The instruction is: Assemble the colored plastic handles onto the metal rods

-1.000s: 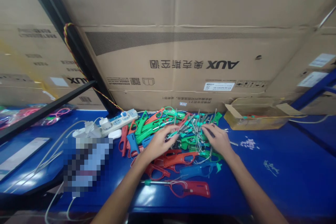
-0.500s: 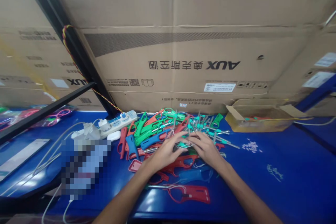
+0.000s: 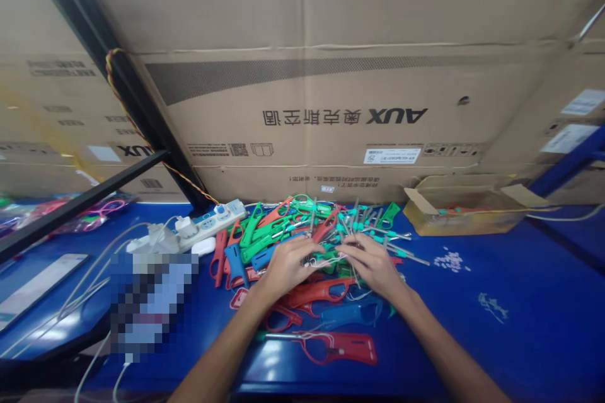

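My left hand (image 3: pixel 290 264) is closed over the middle of a pile of plastic parts, its thumb and fingers pinching thin white wires (image 3: pixel 326 261). Facing it, my right hand (image 3: pixel 373 264) is closed too, with its fingertips on the other end of the wires. Around both hands lie coloured lighter casings, among them a green casing (image 3: pixel 265 242), a blue casing (image 3: pixel 236 262) and an orange-red casing (image 3: pixel 319 291). Metal tubes with teal ends (image 3: pixel 359 225) are heaped just beyond my right hand. Nearer me rests a red casing (image 3: pixel 352 347) with a metal rod and white wires.
A power strip (image 3: pixel 212 223) with plugs and cables stands left of the pile, beside a blurred-out device (image 3: pixel 158 308). An open cardboard box (image 3: pixel 454 223) sits at the back right. Small pale bits (image 3: pixel 452 261) lie on the blue table (image 3: pixel 534 327). Large cardboard (image 3: pixel 227 94) walls the back.
My hands have drawn slightly apart, the left moving left, and the white wires between them show more clearly. The view has shifted slightly.
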Motion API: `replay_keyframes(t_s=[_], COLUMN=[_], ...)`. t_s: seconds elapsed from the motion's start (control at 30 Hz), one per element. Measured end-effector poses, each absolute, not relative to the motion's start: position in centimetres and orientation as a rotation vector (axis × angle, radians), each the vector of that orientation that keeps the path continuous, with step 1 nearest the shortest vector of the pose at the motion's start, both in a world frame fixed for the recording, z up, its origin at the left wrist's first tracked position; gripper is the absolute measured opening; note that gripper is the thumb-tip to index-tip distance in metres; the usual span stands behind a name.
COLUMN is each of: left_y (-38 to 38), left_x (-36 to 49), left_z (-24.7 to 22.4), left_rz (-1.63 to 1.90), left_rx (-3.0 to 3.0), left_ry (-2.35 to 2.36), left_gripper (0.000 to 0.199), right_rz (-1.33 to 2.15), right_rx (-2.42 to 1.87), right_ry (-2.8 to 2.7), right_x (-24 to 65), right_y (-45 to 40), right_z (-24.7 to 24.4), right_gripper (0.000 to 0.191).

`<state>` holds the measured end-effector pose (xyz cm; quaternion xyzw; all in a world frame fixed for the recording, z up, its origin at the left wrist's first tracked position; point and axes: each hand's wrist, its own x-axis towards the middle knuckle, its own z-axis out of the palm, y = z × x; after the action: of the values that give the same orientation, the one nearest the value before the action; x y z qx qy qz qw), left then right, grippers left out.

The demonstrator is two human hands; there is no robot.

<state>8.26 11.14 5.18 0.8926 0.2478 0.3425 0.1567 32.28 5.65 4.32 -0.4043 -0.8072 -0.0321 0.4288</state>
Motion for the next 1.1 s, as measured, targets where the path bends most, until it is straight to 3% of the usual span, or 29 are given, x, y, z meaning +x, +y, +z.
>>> replay_keyframes(t_s=[0.47, 0.77, 0.97, 1.1], left_y=[11.7, 12.0, 8.6, 3.3], left_x=[8.0, 7.1, 5.9, 4.8], left_z=[5.5, 6.0, 8.1, 6.6], left_rz=[1.059, 1.141, 1.204, 1.129], left_rx=[2.554, 2.551, 2.424, 2.205], left_ry=[0.782, 0.835, 0.828, 0.937], left_gripper=[0.023, 0.030, 0.035, 0.035], right_rz=[0.020, 0.140, 0.059, 0.016], right_rx=[-1.104, -1.216, -1.283, -1.277], right_ry=[-1.859, -1.629, -1.425, -1.456], right_x=[32.8, 34.3, 34.8, 35.5], right_y=[5.9, 6.3, 6.4, 6.6], right_z=[4.1, 4.4, 4.3, 4.4], right_gripper=[0.027, 0.049, 0.043, 0.031])
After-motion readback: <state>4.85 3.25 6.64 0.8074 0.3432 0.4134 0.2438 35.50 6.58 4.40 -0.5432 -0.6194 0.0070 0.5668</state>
